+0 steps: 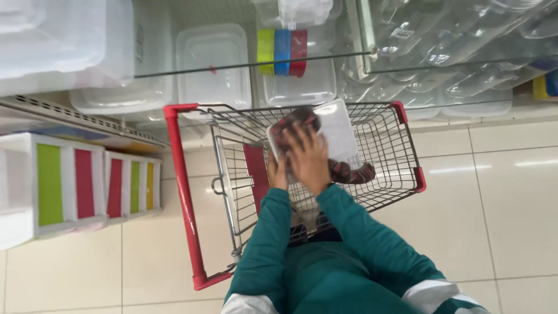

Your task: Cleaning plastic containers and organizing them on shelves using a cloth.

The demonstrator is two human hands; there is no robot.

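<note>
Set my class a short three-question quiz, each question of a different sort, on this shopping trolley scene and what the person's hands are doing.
1. True or false: the clear plastic container is held over the wire trolley.
2. Which hand lies spread on top of the container? A) right hand B) left hand
3. What colour is the trolley's handle bar?

Key
1. True.
2. A; the left hand grips it from the side, mostly hidden.
3. Red.
</note>
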